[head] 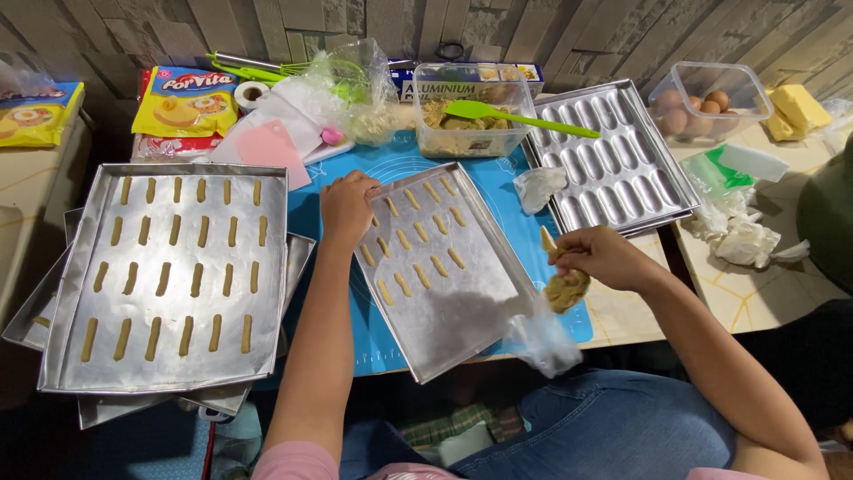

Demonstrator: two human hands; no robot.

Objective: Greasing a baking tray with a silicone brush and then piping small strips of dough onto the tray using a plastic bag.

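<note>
I see my left hand (346, 206) resting palm-down on the upper left corner of the centre baking tray (462, 307), fingers curled loosely over the rim and closed on nothing. My right hand (602, 256) hovers just off that tray's right edge, above the blue silicone mat (324, 218); its fingers are wrapped tightly round a clear plastic piping bag (555, 302) that holds a lump of tan dough, with the bag's slack tail hanging down past the table edge. The centre tray lies at a tilt on the mat, and short piped dough strips (418, 244) occupy its upper half in rows, while its lower half is bare metal. To the left, well apart from both hands, a second baking tray (53, 356) sits on a stack of others and carries full rows of longer dough strips (169, 267). Behind the centre tray stands a clear plastic tub of dough (462, 129) with a green spatula (515, 116) laid across its rim. To the right of the tub lies a metal mould pan (613, 164) with oblong cavities, and a crumpled plastic wrap (538, 187) lies just beside it. A clear container of eggs (706, 102) and a yellow block of butter (798, 108) stand at the far right.
</note>
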